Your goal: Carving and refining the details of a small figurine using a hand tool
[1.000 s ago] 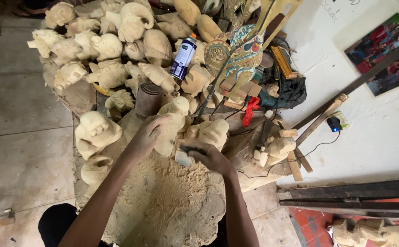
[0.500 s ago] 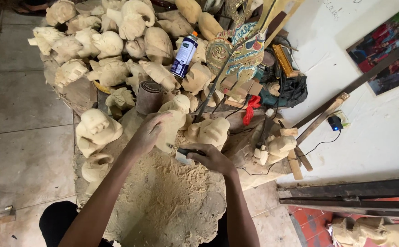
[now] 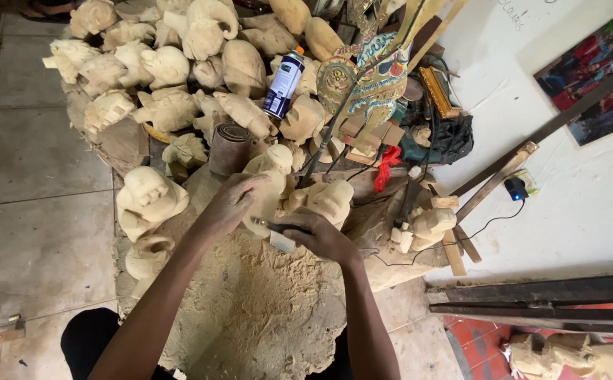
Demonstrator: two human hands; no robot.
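Pale, unpainted wood fills my view: I count one carved figure (image 3: 267,184) under my two hands, standing roughly upright just beyond a wide mound of wood shavings (image 3: 264,309). My left hand (image 3: 230,204) is wrapped around the figure's left side, fingers curled onto it. My right hand (image 3: 318,238) is closed around one small carving tool (image 3: 278,236), its pale tip touching the figure's lower part, just between my two hands.

Just right of my right hand lies one more rounded carving (image 3: 329,200). To the left of my left hand sit two carved heads: a larger one (image 3: 148,198) and a smaller one (image 3: 147,255) nearer to me. Just beyond my left hand stands one roll of brown sandpaper (image 3: 229,148).

Further ahead is a heap of similar pale carvings (image 3: 173,63), too many and too overlapped to count exactly; one blue and white spray can (image 3: 283,83) rests among them. Beyond my right hand I see one painted flat puppet (image 3: 366,77) and one scrap of red cloth (image 3: 386,167).
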